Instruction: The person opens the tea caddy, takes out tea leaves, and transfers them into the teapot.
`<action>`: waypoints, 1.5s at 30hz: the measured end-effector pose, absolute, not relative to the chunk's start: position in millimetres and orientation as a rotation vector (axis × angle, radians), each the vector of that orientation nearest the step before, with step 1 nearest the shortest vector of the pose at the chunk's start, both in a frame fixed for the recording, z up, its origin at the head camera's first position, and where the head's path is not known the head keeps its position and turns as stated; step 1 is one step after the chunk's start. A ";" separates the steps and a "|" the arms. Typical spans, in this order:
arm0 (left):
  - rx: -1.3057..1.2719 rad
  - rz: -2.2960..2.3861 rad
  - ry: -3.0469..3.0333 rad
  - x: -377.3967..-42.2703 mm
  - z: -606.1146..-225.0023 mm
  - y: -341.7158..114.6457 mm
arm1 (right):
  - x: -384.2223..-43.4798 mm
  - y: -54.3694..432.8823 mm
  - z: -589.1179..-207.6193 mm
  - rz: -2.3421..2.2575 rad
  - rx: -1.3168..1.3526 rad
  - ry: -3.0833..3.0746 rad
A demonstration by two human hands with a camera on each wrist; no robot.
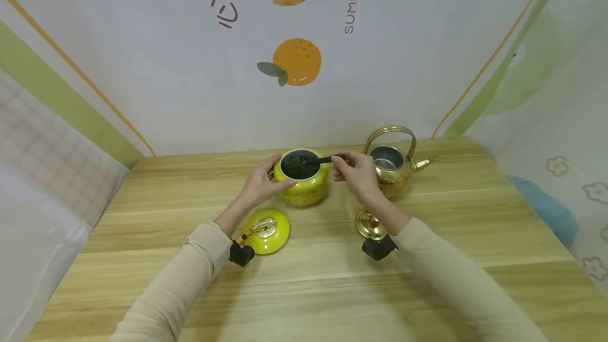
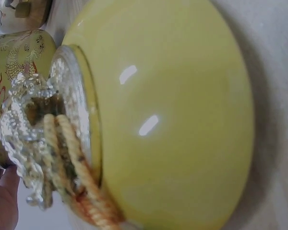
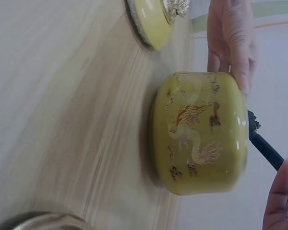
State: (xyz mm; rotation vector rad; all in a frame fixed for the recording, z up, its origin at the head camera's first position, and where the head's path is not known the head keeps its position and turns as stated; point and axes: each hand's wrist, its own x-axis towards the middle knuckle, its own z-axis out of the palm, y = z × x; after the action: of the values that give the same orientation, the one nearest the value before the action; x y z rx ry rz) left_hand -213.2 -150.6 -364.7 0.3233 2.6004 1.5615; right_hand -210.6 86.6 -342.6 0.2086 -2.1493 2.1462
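Note:
A yellow porcelain jar with a dragon pattern stands on the table, its mouth uncovered and dark tea leaves inside. My left hand holds its left side, thumb along the front near the rim and fingers behind. Between the thumb and fingers of my right hand is the handle of a black tea scoop. The scoop's head lies at the jar's mouth; in the right wrist view dark leaves sit on it above the rim. The jar's yellow lid, with a metal knob and cord, lies near my left wrist.
A gold teapot with an upright handle and a strainer in its uncovered mouth stands right of the jar, spout to the right. Its small gold lid lies below my right forearm. Behind the wooden table hangs a printed cloth.

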 end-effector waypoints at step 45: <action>0.377 1.805 2.336 -191.9 -350.9 -8.0 | -154.7 257.8 -317.3 2.062 0.157 -1.870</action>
State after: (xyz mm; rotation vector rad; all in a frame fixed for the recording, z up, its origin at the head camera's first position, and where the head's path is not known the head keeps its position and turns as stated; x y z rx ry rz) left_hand -191.9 -8.0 -350.9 0.3772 2.3361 1.8047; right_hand -154.7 257.8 -317.3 0.1569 -1.8696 2.0622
